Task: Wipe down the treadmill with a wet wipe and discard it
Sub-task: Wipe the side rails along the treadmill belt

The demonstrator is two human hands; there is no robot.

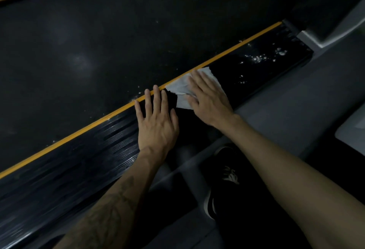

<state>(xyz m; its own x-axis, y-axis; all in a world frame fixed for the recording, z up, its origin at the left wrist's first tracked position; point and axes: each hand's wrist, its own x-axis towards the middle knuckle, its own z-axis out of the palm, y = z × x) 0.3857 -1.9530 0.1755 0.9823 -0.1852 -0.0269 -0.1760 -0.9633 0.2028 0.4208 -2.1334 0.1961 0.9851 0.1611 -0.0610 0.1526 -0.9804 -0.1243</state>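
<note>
My right hand [209, 98] lies flat, fingers spread, pressing the wet wipe [183, 90] onto the treadmill's black side rail [256, 70], against its yellow edge strip [227, 52]. My left hand [158, 122] rests spread at the wipe's seven o'clock. Bare rail runs on toward two o'clock.

Both bare arms reach forward and down, the left hand [158, 124] lying flat with straight fingers spread apart, the right hand [207, 98] just beside it, flat too, palm down, fingers straight
</note>
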